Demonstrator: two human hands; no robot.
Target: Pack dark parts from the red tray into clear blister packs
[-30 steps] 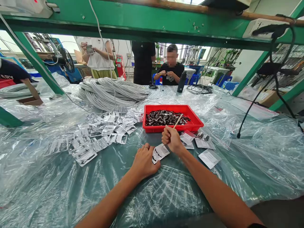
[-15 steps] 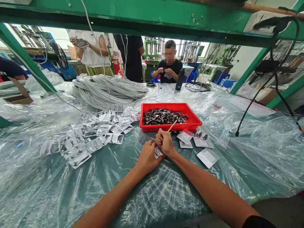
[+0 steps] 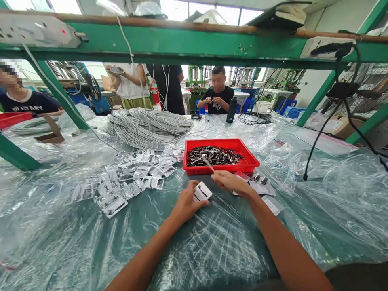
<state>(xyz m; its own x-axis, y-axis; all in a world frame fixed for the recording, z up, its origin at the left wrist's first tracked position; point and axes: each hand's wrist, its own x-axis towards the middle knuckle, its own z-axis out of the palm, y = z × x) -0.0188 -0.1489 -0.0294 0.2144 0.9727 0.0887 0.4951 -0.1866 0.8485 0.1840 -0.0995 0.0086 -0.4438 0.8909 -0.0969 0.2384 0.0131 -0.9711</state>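
Two closed grips, close together over a green desk (image 3: 189, 258) under crinkled clear plastic sheeting (image 3: 333, 206). In the left hand (image 3: 185, 204), a small rectangular white packet (image 3: 202, 191) with dark shapes across its face, pinched at the left side and near edge between thumb and fingers, just in front of a shallow rectangular red plastic tray (image 3: 242, 167); resting on the desk or lifted off it, cannot tell. In the right hand (image 3: 230, 182), slightly blurred, a thin pale stick (image 3: 209, 165), fingers curled round the lower end, free end slanting up and left across the tray's near edge in this view; contact with the heap of small shiny dark pieces (image 3: 221, 153) inside, impossible to tell. To the left, a loose spread of silvery-white flat packets (image 3: 138, 171), with a thick coil of grey cable (image 3: 142, 127) behind; beside the right forearm, a few more white packets with dark contents (image 3: 261, 187). For good handling, probably best to keep the left grip light and near the edges, so as not to crease the packet or cover its face. Hold the stick firmly but low, free end clear of the left fingertips and of the heaped pieces, to avoid poking or scattering.
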